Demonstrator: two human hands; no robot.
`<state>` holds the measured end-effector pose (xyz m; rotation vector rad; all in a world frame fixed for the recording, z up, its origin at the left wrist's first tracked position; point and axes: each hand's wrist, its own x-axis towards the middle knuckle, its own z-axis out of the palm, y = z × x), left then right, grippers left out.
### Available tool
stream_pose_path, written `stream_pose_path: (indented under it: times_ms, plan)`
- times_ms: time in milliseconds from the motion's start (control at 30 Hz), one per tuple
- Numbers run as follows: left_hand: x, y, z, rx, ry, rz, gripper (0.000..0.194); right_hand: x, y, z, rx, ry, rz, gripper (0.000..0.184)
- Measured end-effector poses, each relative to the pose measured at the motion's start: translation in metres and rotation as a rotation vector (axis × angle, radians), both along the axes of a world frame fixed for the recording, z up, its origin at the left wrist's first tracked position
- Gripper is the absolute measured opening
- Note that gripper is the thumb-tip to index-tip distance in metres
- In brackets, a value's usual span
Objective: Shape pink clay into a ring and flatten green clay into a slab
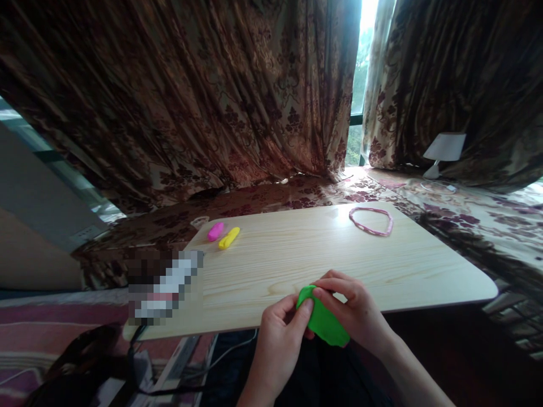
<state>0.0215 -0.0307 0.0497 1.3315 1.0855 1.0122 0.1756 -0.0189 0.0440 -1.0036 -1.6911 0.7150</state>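
A flattened piece of bright green modelling clay [327,327] is held between both hands over the near edge of the table. My left hand [280,333] pinches its left side, thumb on top and fingers behind. My right hand [354,302] grips its upper right edge between thumb and fingers. The clay looks thin and uneven along its lower rim. Farther off on the tabletop lie a pink clay piece [215,231] and a yellow clay piece [229,238], side by side.
The pale wood-grain table [271,254] bears a pinkish ring-shaped band [371,221] at its back right. A pixelated object [169,288] lies at the left edge, with a dark cable below. Beyond are patterned curtains [254,113] and a white lamp [445,148].
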Motion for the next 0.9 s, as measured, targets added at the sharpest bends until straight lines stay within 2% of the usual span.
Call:
stream_pose_path:
  times_ms: [267,467,600,800,900]
  plan:
    - [-0.0005,0.0021,-0.0066,-0.019,-0.032,0.028,0.032,0.0038,0.0009,-0.0018,0.019,-0.013,-0.019,0.017]
    - [0.0013,0.0020,-0.0036,-0.055,-0.059,0.008,0.031,0.0034,-0.0002,-0.0023,0.060,-0.011,-0.020,0.018]
    - [0.0009,0.0017,-0.0019,-0.075,-0.066,-0.037,0.027,0.0031,0.0012,-0.0001,0.043,-0.027,0.030,0.026]
    - [-0.0022,0.0008,-0.0042,-0.110,-0.073,-0.130,0.020,0.0025,0.0041,0.0048,0.038,-0.019,0.121,0.016]
    - [-0.0033,0.0006,-0.0036,-0.109,-0.084,-0.128,0.023,0.0062,0.0022,0.0072,0.003,-0.016,0.141,0.024]
